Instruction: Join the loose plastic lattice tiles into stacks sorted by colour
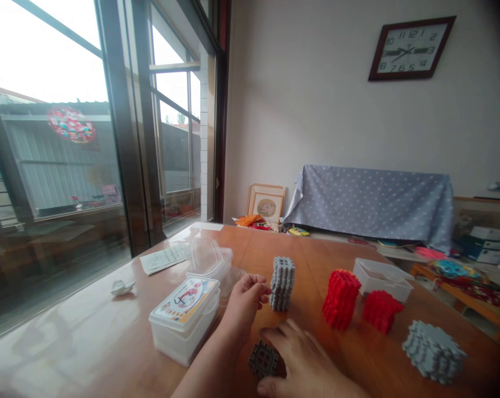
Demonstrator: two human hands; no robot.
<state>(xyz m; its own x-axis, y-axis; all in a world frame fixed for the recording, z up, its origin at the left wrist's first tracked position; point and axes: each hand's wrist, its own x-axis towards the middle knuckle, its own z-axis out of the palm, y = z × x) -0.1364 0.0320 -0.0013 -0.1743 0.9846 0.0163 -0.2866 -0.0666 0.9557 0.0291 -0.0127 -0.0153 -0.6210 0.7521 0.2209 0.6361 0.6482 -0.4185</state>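
My left hand (249, 296) is beside a tall stack of grey notched plastic tiles (282, 283) standing on the table. Its fingers are curled in a pinch, and whatever they may hold is too small to make out. Close to me, my right hand (302, 356) has its fingers apart, with thumb and forefinger on two sides of a dark grey square tile piece (263, 358) with window-like holes. No firm grip on that piece shows. To the right stand a tall red stack of tiles (341, 299), a shorter red stack (381, 311) and a wide light-grey stack (433, 351).
A lidded plastic box with a printed label (185, 320) stands left of my left arm. Behind it are clear containers (211, 264) and a paper sheet (165, 260). Crumpled white paper (123, 287) lies further left. An uncovered clear box (383, 279) sits behind the red stacks.
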